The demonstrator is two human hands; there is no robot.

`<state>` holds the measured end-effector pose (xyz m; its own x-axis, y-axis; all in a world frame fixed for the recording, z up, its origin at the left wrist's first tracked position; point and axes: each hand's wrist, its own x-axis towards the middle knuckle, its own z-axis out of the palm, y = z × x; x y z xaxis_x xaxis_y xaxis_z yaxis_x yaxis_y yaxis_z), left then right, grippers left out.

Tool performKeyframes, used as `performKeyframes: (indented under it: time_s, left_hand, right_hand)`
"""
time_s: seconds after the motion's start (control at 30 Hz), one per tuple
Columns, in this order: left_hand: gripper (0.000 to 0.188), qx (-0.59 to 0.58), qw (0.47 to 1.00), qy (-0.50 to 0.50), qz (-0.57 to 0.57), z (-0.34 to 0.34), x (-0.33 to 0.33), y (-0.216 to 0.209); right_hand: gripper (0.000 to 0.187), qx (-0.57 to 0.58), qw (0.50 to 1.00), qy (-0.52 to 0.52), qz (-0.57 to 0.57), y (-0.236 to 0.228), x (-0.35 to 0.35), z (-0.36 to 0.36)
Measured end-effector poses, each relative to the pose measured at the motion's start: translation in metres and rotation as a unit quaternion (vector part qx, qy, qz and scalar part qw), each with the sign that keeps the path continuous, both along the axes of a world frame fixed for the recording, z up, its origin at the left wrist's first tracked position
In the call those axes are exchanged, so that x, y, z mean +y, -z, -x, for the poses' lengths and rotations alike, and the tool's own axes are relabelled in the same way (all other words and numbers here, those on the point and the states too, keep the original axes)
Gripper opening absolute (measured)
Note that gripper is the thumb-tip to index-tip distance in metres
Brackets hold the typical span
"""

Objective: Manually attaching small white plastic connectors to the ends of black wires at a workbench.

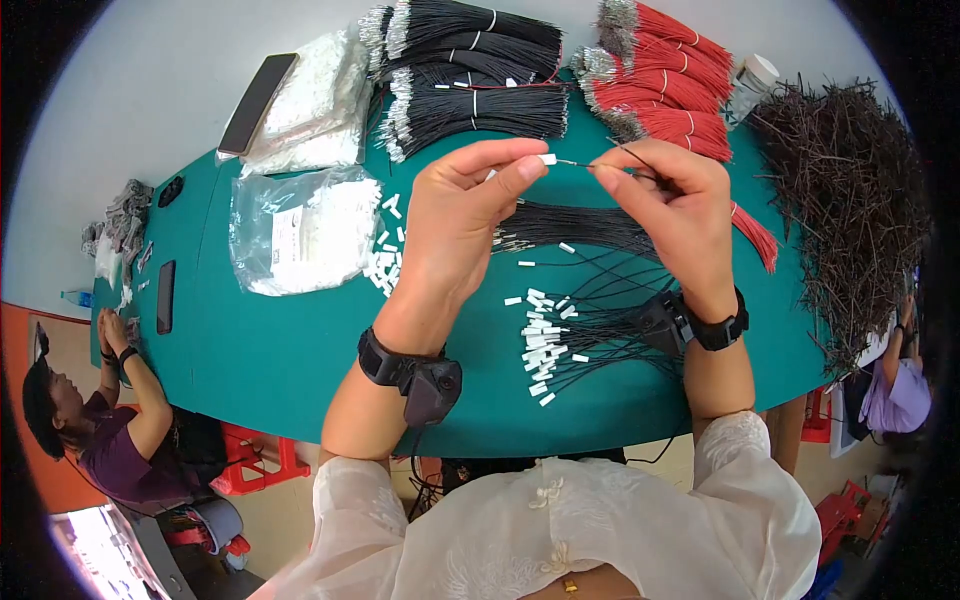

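Note:
Above the far middle of the green table, my left hand (450,200) pinches a small white connector housing (548,160) between thumb and forefinger. My right hand (685,195) is closed on a thin black wire (585,165), whose metal-tipped end points at the housing. The tip lies at or just inside the housing; I cannot tell which. Under my hands lies a bundle of loose black wires (590,224). Nearer to me, a heap of black wires with white connectors on their ends (542,340) rests beside my right wrist.
Left of my left forearm are a clear bag of white housings (325,235) and loose ones. Bundled black wires (480,105) and red wires (665,80) line the back. A dark tangled wire pile (845,210) covers the right end. Another person (125,430) sits at the left.

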<state>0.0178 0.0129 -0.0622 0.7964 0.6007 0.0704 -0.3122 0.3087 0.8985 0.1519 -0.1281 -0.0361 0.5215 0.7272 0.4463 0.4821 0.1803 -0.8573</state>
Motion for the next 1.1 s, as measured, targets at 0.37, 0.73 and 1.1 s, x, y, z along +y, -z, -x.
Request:
performKeyframes:
  time_s: [0.37, 0.73, 1.1]
  left_hand:
    - [0.013, 0.026, 0.997, -0.019, -0.073, 0.0, -0.004, 0.0]
    - [0.013, 0.011, 0.999, -0.008, -0.05, 0.001, -0.007, -0.001]
    - [0.016, 0.007, 0.998, -0.023, -0.052, -0.001, -0.011, 0.002]
  right_hand:
    - [0.009, -0.05, 0.998, 0.005, 0.039, 0.0, -0.003, -0.001]
    - [0.008, -0.045, 0.999, 0.007, 0.014, 0.0, -0.001, 0.002]
    - [0.008, -0.081, 0.996, 0.027, -0.008, 0.003, 0.002, 0.012]
